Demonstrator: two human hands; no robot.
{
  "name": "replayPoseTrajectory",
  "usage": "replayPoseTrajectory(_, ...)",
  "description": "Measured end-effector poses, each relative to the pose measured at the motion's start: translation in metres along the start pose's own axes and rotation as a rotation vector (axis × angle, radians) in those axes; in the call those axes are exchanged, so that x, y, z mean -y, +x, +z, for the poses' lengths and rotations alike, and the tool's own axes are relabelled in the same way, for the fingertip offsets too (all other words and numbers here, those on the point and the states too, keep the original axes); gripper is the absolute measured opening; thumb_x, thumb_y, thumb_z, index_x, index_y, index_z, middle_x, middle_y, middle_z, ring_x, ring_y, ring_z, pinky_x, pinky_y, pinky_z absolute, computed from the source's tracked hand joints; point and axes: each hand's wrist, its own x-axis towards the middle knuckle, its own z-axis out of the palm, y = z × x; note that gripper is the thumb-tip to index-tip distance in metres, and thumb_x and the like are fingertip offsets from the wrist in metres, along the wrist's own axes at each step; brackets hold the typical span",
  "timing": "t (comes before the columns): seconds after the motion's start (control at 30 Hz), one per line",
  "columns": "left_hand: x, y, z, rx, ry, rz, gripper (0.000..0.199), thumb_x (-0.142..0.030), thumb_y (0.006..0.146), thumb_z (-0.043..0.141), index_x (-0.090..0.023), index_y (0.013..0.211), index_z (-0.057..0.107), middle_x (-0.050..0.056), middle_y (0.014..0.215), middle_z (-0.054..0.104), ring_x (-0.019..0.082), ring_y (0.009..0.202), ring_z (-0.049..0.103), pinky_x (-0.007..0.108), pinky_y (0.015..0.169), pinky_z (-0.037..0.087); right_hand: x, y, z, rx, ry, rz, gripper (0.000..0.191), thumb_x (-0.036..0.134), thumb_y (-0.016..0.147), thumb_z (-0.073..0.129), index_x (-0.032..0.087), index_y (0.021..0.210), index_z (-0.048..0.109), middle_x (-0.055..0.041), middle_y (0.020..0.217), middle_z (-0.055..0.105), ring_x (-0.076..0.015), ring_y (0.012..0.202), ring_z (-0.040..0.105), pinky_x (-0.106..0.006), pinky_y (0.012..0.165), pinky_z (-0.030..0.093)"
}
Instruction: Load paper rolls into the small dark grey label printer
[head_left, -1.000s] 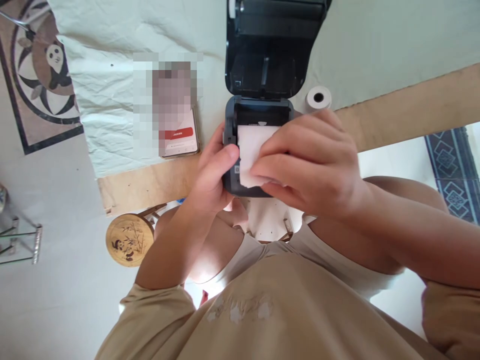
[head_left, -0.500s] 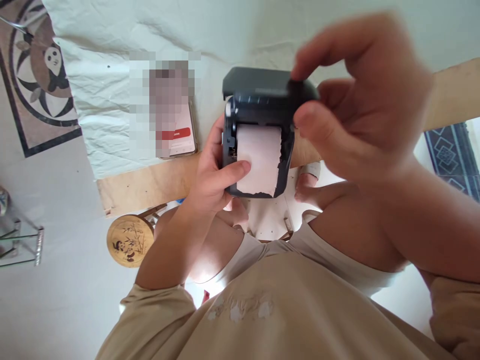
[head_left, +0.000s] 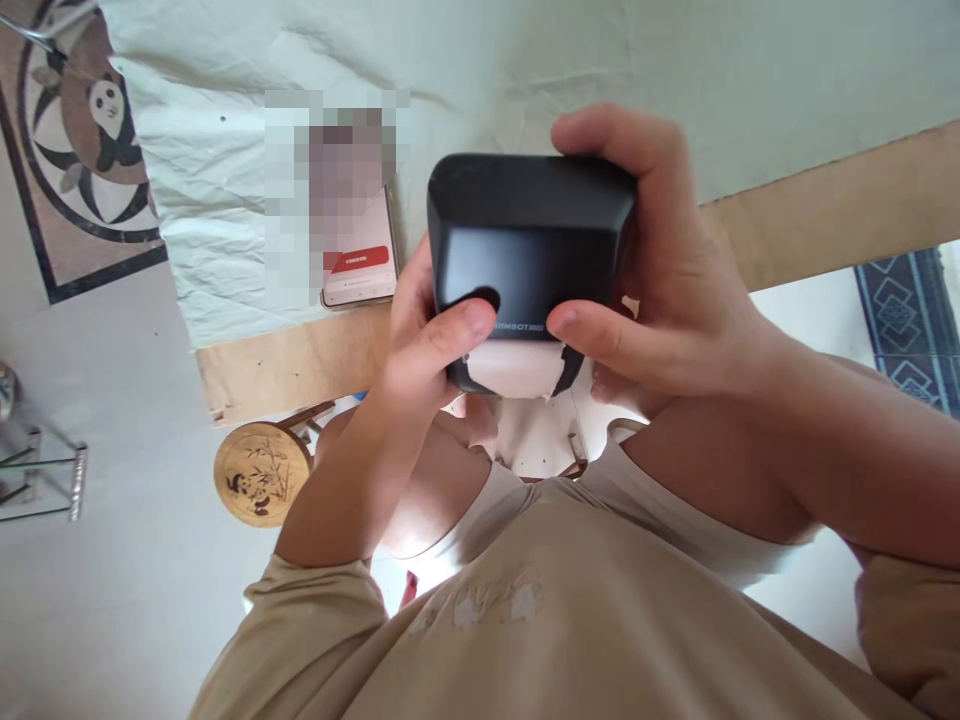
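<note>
A black label printer [head_left: 529, 255] is held above my lap at the table's front edge, its lid folded down over the body. White paper [head_left: 516, 367] with a torn edge sticks out from under the lid toward me. My left hand [head_left: 431, 335] grips the printer's left side, thumb on the lid's lower left. Around the right side wraps my right hand [head_left: 652, 260], its thumb on the lid's lower right and its index finger at the far top edge. Whether the lid is latched cannot be seen.
A phone [head_left: 360, 265], partly blurred out, lies on the pale green cloth [head_left: 225, 200] left of the printer. The wooden table edge [head_left: 292, 355] runs below the cloth. A round stool [head_left: 262, 474] stands at the lower left, and a blue patterned mat [head_left: 904, 320] is at the right.
The printer's lid, raised before, has come down over the paper roll compartment. My right hand has moved left and down onto the printer, its thumb now on the lid.
</note>
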Motion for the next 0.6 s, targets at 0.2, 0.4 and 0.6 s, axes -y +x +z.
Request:
replayPoseTrajectory(0.2, -0.0026, 0.0035, 0.005, 0.05, -0.083, 0.125, 0.027, -0.031, 0.083, 0.06, -0.025, 0.11, 0.061, 0.002, 0.082, 0.065, 0.024, 0.103, 0.069, 0.025, 0.061, 0.051, -0.007, 0.0037, -0.0018, 0.033, -0.086, 0.039, 0.067, 0.044, 0.087, 0.053, 0.025, 0.142, 0.021, -0.0067, 0.124, 0.051, -0.008, 0.081, 0.056, -0.024, 0.065, 0.052)
replayPoseTrajectory(0.4, -0.0014, 0.0038, 0.001, 0.02, -0.084, 0.123, 0.031, -0.034, 0.081, 0.065, -0.024, 0.109, 0.06, 0.002, 0.08, 0.065, 0.025, 0.103, 0.069, 0.024, 0.059, 0.048, -0.0053, 0.0074, -0.0002, 0.023, -0.188, 0.064, 0.071, 0.04, 0.085, 0.052, 0.018, 0.143, 0.018, -0.0084, 0.127, 0.051, -0.0028, 0.067, 0.048, -0.024, 0.062, 0.051)
replayPoseTrajectory(0.6, -0.0018, 0.003, 0.003, -0.03, -0.091, 0.056, 0.037, -0.033, 0.079, 0.068, -0.026, 0.113, 0.058, 0.002, 0.092, 0.067, 0.025, 0.117, 0.062, 0.03, 0.08, 0.054, 0.0005, 0.0027, 0.002, -0.084, -0.387, 0.037, 0.061, 0.037, 0.088, 0.05, 0.019, 0.143, 0.029, -0.01, 0.142, 0.045, -0.0031, 0.068, 0.056, -0.027, 0.071, 0.056)
